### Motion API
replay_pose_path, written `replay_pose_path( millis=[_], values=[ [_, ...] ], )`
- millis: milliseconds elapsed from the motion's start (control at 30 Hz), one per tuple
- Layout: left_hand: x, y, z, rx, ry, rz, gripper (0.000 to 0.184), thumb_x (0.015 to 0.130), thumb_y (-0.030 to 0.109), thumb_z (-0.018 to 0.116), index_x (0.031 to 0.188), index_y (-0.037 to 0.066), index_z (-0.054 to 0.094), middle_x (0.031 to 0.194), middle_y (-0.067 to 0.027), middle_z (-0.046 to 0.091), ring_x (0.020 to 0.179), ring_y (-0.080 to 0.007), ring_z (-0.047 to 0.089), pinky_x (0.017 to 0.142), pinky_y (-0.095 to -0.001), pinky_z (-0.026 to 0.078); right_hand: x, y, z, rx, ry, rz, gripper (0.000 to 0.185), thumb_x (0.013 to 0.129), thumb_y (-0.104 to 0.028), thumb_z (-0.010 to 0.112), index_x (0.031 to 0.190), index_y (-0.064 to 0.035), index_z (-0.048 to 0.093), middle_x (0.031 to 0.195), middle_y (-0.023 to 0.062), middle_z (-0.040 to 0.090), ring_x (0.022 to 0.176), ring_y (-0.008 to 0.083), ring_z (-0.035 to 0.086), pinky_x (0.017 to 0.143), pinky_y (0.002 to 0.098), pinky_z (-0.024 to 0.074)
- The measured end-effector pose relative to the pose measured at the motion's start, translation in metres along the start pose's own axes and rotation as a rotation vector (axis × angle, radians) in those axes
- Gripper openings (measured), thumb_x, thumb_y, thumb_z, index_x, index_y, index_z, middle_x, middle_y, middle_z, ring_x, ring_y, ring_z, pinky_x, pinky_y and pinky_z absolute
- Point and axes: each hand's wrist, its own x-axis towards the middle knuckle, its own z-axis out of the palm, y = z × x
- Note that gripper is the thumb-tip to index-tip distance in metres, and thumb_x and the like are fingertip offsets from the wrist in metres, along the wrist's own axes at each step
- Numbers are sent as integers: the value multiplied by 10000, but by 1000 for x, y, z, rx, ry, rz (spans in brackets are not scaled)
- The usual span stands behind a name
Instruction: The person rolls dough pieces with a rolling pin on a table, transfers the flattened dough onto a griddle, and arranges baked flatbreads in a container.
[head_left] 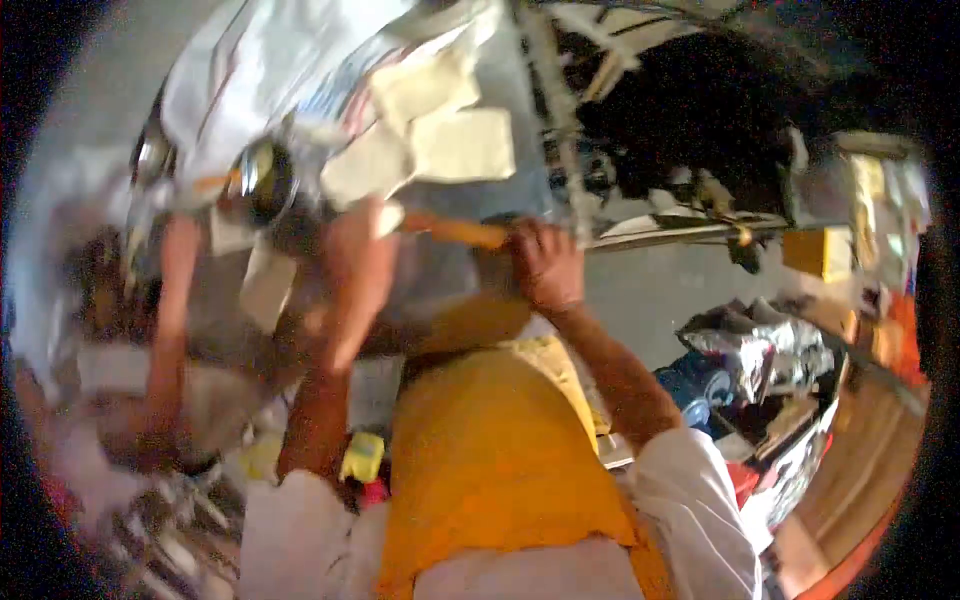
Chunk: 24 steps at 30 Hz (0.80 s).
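My right hand is closed with its fingers wrapped over the right end of an orange-brown wooden stick. The stick lies roughly level above a dark work surface and points toward my left hand. That hand is smeared by motion but looks closed. A small whitish piece shows at its top; what it is I cannot make out. Just beyond my hands lie several flat cream-coloured squarish pieces, one of them a flat piece near the surface's right side.
Another person's arm reaches in at the left, near a shiny round metal vessel. White sacking lies at the back. Silvery foil-like packets and a yellow box are at the right.
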Motion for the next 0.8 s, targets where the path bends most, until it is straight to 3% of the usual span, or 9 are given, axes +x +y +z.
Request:
replay_pose_path(
  millis=[33,67,100,200,400,500,700,767,800],
  values=[
    [-15,15,19,95,-126,-73,520,912,190,704,1395,72,550,1257,-174,629,1086,-406,610,950,-475,506,-9,2,-4,-52,-61,11,604,914,-241,635,1490,-115,507,1432,163,534,1235,384,524,1022,531,432],
    [-50,-3,49,251,36,195,575,909,232,729,1430,83,537,1297,-171,610,1110,-401,599,943,-475,504,-15,10,-7,-118,-113,19,639,909,-267,655,1511,-131,492,1445,166,527,1242,399,528,1004,548,460],
    [-65,-14,58,270,26,152,575,909,232,729,1430,83,537,1297,-171,610,1110,-401,599,943,-475,504,-19,20,-8,-118,-118,-17,660,894,-281,683,1512,-155,490,1446,166,525,1240,407,540,989,542,486],
    [-70,-32,64,-199,-132,144,689,884,255,773,1495,106,490,1385,-168,548,1184,-378,556,977,-482,480,-34,37,-5,-6,-43,-26,633,910,-245,700,1509,-238,495,1411,144,553,1167,392,614,933,466,562],
    [-54,-3,80,-110,-26,369,605,931,159,714,1490,81,496,1414,-181,552,1252,-400,566,1076,-483,465,-52,49,1,106,-140,80,597,959,-264,653,1525,-239,464,1205,138,653,1027,390,677,834,497,586],
    [-76,15,100,-300,70,199,504,990,59,609,1484,42,513,1518,-209,504,1377,-417,502,1174,-462,395,-46,37,-15,86,-198,111,599,972,-284,644,1536,-237,447,1126,146,668,996,403,684,810,514,582],
    [-99,-19,155,-664,168,-78,519,1032,128,560,1517,-14,444,1517,-264,488,1394,-422,481,1178,-460,375,-41,39,-18,200,-264,142,617,969,-307,655,1544,-252,438,1089,152,678,976,404,683,788,519,579],
    [-126,-14,141,-113,168,38,741,999,346,635,1549,-60,350,1517,-279,478,1384,-436,474,1162,-526,355,-51,49,1,130,-191,84,605,976,-324,647,1540,-261,439,1112,156,683,977,410,686,773,525,579],
    [-118,-5,121,-107,178,41,741,999,346,635,1549,-60,350,1517,-279,478,1384,-436,474,1162,-526,355,-48,52,4,132,-181,78,605,976,-324,647,1540,-261,439,1112,156,683,977,410,686,773,525,579]
  ],
)
